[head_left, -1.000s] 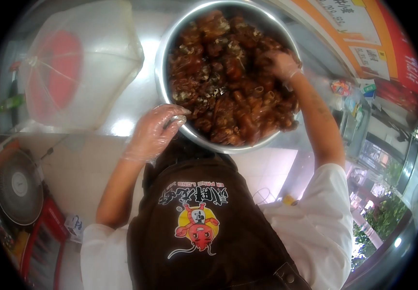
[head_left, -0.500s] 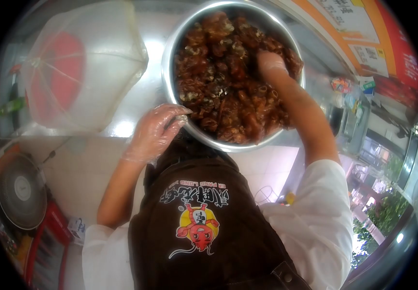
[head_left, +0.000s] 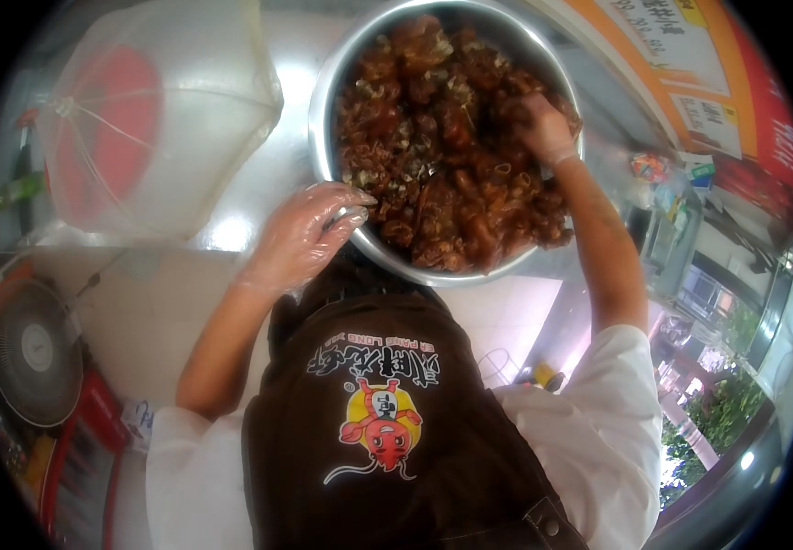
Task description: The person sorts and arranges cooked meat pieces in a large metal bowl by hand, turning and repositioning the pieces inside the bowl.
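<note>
A large round metal bowl point(head_left: 323, 137) is heaped with glossy brown pieces of cooked meat point(head_left: 451, 202). My left hand point(head_left: 305, 234), in a clear plastic glove, is at the bowl's near left rim, thumb and fingers curved toward each other; whether its fingertips pinch the rim or a bit of food is too small to tell. My right hand point(head_left: 543, 128), also gloved, reaches into the right part of the bowl, its fingers down among the brown pieces and partly hidden by them.
On the metal counter point(head_left: 296, 92) left of the bowl stands a translucent mesh food cover point(head_left: 204, 119) over something red. A fan point(head_left: 34, 353) is at the lower left. Orange and red signs point(head_left: 690, 73) line the upper right, near small colourful packets point(head_left: 649, 166).
My right hand moved left within the bowl, then back right and slightly down. My left hand has shifted a little right and up along the rim.
</note>
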Demonstrator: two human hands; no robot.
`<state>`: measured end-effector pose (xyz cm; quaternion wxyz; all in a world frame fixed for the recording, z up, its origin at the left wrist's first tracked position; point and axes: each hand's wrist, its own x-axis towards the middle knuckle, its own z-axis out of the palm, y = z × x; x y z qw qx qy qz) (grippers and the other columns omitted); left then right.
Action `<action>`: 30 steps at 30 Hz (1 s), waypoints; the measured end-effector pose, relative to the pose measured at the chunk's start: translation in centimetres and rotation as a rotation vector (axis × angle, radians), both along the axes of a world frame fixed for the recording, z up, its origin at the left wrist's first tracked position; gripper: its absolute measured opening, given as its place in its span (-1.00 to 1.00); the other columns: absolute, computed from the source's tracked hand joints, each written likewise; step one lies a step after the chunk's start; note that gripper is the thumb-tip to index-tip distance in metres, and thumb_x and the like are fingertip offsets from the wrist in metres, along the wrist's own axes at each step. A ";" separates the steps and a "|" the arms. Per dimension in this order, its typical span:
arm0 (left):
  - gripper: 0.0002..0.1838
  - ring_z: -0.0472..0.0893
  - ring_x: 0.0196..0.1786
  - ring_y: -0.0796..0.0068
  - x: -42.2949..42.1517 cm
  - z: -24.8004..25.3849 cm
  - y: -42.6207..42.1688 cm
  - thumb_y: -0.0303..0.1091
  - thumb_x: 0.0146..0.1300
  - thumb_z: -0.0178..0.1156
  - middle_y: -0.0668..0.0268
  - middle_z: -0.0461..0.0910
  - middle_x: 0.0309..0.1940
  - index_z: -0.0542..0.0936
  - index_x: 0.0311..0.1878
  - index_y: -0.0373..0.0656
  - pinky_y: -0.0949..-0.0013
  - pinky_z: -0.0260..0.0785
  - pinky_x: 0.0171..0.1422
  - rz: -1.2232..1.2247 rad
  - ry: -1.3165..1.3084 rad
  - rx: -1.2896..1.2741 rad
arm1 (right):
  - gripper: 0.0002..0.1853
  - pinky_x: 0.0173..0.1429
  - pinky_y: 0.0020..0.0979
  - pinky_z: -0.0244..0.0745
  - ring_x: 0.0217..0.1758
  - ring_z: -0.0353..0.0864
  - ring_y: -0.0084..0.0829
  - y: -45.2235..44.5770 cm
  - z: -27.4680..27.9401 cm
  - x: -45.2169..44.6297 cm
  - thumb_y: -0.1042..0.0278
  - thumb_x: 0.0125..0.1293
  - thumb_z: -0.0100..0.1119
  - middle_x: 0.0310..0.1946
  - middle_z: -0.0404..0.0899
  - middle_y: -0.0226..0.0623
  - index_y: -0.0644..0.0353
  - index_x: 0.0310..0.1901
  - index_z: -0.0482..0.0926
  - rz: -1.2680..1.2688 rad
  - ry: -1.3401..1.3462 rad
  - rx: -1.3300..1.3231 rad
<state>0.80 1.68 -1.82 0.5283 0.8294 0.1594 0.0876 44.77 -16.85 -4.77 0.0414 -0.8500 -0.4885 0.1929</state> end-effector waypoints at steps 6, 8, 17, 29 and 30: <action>-0.78 0.75 0.14 -0.02 1.3 0.7 0.1 -0.40 0.50 0.33 0.06 0.77 0.07 0.75 0.13 -0.17 0.08 0.57 0.29 0.002 0.009 -0.046 | -0.57 0.32 -0.32 0.66 0.19 0.76 -0.35 1.1 1.5 -1.6 0.69 0.27 0.40 0.13 0.74 -0.28 0.21 0.18 0.70 -0.188 0.153 0.335; -0.78 0.76 0.14 0.02 2.0 0.5 -0.2 -0.38 0.52 0.32 0.08 0.78 0.07 0.75 0.14 -0.18 0.09 0.58 0.31 0.002 -0.016 -0.069 | -0.59 0.34 -0.34 0.65 0.20 0.75 -0.40 1.4 2.0 -1.8 0.70 0.30 0.40 0.15 0.75 -0.27 0.23 0.18 0.68 -0.303 0.278 0.430; -0.36 0.53 0.50 0.12 14.3 -0.9 -3.5 0.11 0.64 0.15 0.02 0.57 0.41 0.48 0.54 -0.16 -0.01 0.48 0.57 0.128 0.011 -1.244 | -0.59 0.41 -0.31 0.61 0.30 0.70 -0.36 0.2 7.8 -5.9 0.65 0.34 0.43 0.22 0.72 -0.25 0.24 0.20 0.62 -0.343 0.429 0.722; -0.28 0.63 0.40 0.03 17.6 -4.6 -7.4 0.31 0.58 0.15 0.13 0.57 0.41 0.45 0.52 -0.04 -0.17 0.48 0.53 0.327 0.086 -1.888 | -0.46 0.55 -0.31 0.45 0.40 0.60 -0.31 -4.9 6.1 -15.5 0.76 0.27 0.39 0.27 0.62 -0.17 0.26 0.29 0.57 -0.312 0.574 0.612; -0.35 0.64 0.40 0.10 16.9 -3.9 -7.4 0.26 0.59 0.17 0.19 0.61 0.37 0.51 0.48 -0.02 -0.10 0.53 0.47 0.382 0.096 -1.736 | -0.46 0.55 -0.31 0.45 0.40 0.60 -0.31 -4.5 5.8 -15.8 0.76 0.27 0.39 0.27 0.62 -0.17 0.26 0.29 0.57 -0.311 0.586 0.627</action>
